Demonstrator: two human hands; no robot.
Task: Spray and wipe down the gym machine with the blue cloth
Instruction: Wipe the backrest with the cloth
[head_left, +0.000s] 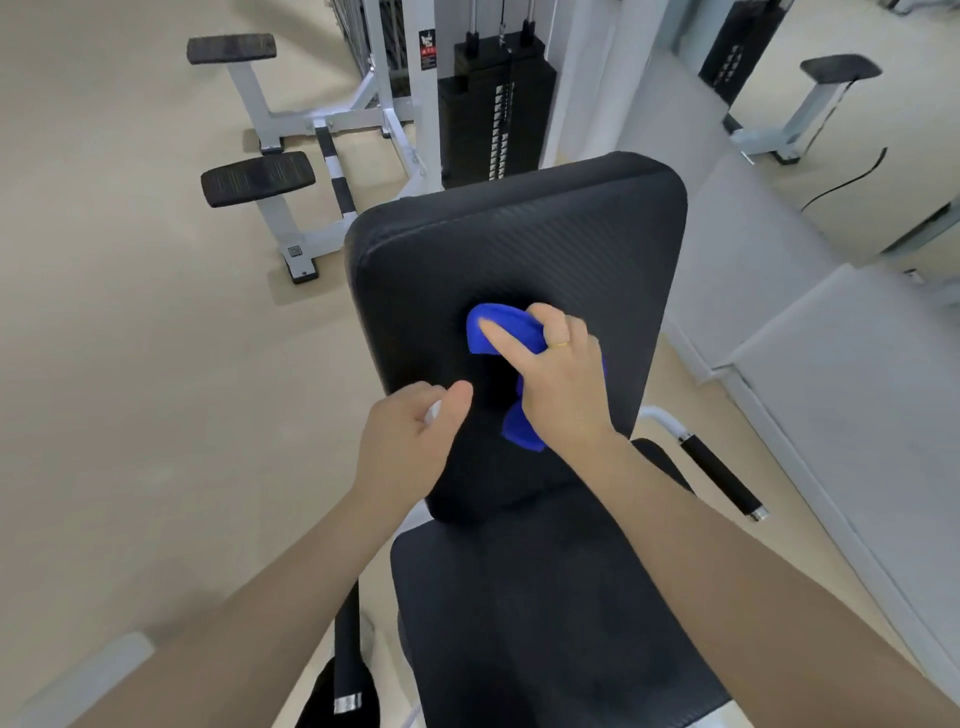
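right hand grips the blue cloth against the middle of the back pad, whose long axis runs away up the frame. left hand, just beside and lower, curls round something white, likely the sprayer.

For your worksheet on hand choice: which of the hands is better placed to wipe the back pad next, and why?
Right. The right hand already grips the blue cloth against the back pad; the left hand holds something white, mostly hidden.
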